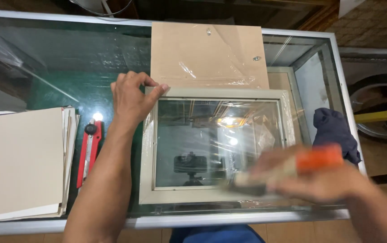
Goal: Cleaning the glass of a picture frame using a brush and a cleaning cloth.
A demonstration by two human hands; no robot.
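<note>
The left hand (pixel 132 99) pins the picture frame's (pixel 216 93) top-left corner, fingers gripping it, while the blurred right hand (pixel 315 177), clenched around an orange-handled brush (pixel 288 168), wants light, even strokes near the counter's (pixel 229 220) front edge.

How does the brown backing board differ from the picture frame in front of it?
The brown backing board is a solid, opaque sheet with small metal hangers, while the picture frame is a cream border around clear glass that shows reflections. The board lies untouched at the far side; the frame is held at its top left corner by the left hand, with the blurred right hand working a brush over its lower edge. Both are rectangular, lie flat on the glass table and have loose clear plastic film on them.
</note>
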